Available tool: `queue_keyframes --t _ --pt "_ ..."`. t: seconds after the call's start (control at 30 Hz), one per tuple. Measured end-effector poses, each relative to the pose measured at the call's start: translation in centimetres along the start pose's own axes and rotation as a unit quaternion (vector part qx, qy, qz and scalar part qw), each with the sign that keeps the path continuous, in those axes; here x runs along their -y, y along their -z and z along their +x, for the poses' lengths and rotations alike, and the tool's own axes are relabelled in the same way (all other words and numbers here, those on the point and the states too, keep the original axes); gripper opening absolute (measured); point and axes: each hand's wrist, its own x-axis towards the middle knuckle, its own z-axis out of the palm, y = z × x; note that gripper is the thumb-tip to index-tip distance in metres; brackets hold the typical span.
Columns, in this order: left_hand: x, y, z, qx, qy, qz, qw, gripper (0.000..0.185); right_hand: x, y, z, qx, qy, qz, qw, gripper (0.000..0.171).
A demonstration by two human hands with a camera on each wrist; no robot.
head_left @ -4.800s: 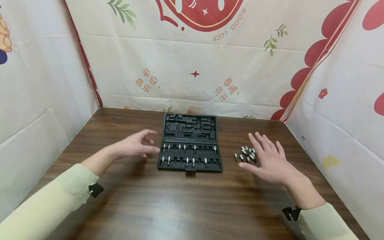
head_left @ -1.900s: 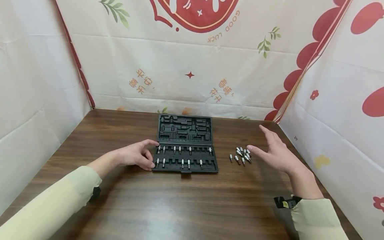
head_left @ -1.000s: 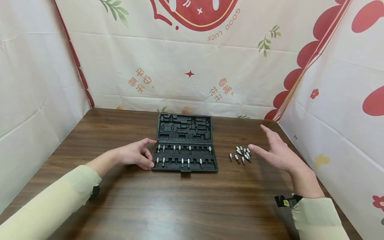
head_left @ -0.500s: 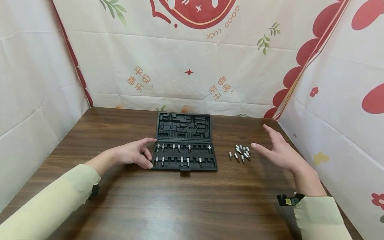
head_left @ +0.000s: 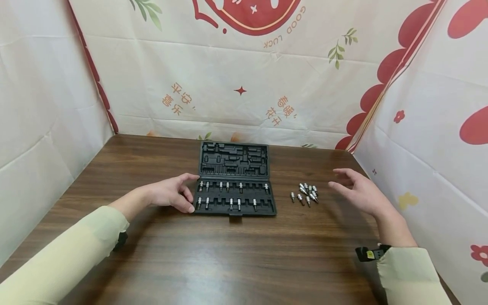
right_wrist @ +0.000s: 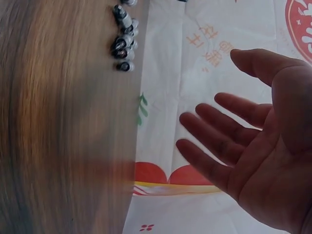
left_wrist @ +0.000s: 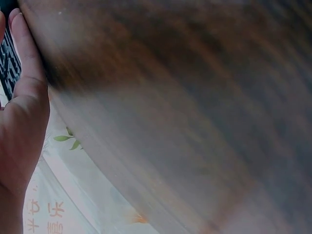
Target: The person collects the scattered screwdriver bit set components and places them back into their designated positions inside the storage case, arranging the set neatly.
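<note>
To steady the open case (head_left: 230,193), I rest my left hand (head_left: 167,192) against its 9 o'clock edge, thumb and forefinger spread, gripping nothing; light, even pressure should hold it square. My right hand (head_left: 360,192) is empty, fingers loosely parted, just beyond the loose bits (head_left: 303,190), which lie at the case's 3 o'clock. Seated bits (head_left: 241,186): six in the 12 o'clock row, five in the 6 o'clock row.

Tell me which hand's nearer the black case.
The left hand, touching the case at its left edge; the right hand is off to its right, past loose bits.
</note>
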Motion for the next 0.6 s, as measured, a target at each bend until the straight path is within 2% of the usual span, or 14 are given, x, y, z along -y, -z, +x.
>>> queue_keyframes --t 0.23,0.43,0.6 --pt "0.0 0.1 0.1 -0.002 0.001 0.006 1.0000 0.114 -0.8 0.1 0.4 -0.003 -0.007 0.014 1.000 0.054" --pt "0.2 0.0 0.1 0.002 -0.001 -0.004 1.0000 0.115 -1.6 0.1 0.8 0.011 -0.009 0.016 1.000 0.047" --pt "0.3 -0.1 0.1 0.000 -0.004 -0.005 1.0000 0.115 -2.2 0.0 1.6 0.020 0.006 0.011 1.000 0.045"
